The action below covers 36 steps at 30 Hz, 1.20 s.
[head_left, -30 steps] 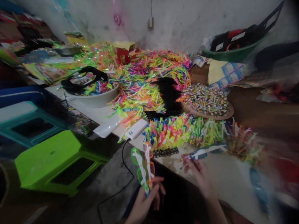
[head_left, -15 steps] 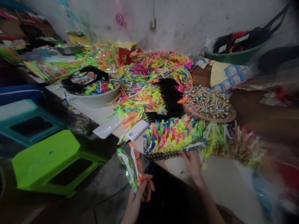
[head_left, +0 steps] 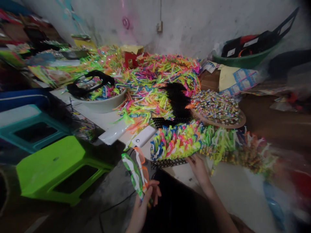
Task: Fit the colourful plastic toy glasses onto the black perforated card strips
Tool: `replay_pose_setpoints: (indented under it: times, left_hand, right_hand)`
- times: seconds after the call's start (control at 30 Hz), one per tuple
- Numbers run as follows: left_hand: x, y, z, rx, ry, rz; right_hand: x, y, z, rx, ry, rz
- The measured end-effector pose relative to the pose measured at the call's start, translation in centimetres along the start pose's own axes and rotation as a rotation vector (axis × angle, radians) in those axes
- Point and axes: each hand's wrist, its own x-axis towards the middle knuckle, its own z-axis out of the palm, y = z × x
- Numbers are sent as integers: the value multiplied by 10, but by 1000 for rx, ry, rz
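Note:
My left hand (head_left: 143, 204) holds two toy glasses (head_left: 135, 171), one green and one orange, upright below the table's front edge. My right hand (head_left: 198, 165) rests at the near edge of a black mesh tray (head_left: 167, 162) packed with a row of coloured toy glasses (head_left: 177, 140). Its fingers touch the row's front, and whether they hold a piece is hidden. The blue piece it held earlier is not visible.
A big heap of neon plastic parts (head_left: 150, 84) covers the table's back. A white basin (head_left: 102, 102), a white power bank (head_left: 143, 136), a round tray of small pieces (head_left: 216, 111) and a green tub (head_left: 240, 58) stand around. Green (head_left: 55, 165) and teal (head_left: 29, 126) stools stand left.
My right hand carried a blue and white piece forward to the row on the mesh tray. My left hand shifted slightly left with its two glasses.

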Motion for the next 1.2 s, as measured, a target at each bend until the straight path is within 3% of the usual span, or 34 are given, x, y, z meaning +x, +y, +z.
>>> replay_pose_setpoints:
  times: [0.13,0.2,0.37,0.47,0.53,0.67,0.8,0.9,1.07,1.2]
  left_hand:
    - [-6,0,-4,14,-16,29]
    - [-10,-3,-7,52,-45,29]
    - [-21,-7,-14,400,-211,28]
    - [-22,1,-13,623,-333,113]
    - [-20,9,-13,699,-363,151]
    - [-13,19,-23,844,-308,258]
    - [0,13,-42,918,-199,355]
    - [15,7,-52,871,-94,337]
    - [41,4,-51,744,6,175]
    - [56,1,-44,693,38,158]
  right_hand:
    - [-19,-14,-1,-56,118,88]
    - [-37,-33,1,-60,89,106]
    - [-76,-90,19,300,-562,-8]
    - [-82,-105,30,425,-679,3]
    - [-80,-107,34,434,-662,-1]
    - [-69,-104,35,396,-530,-34]
    - [-63,-103,41,521,-325,91]
    - [-58,-96,54,634,-173,165]
    - [-48,-71,82,661,-192,217]
    - [-42,-53,96,630,-190,197]
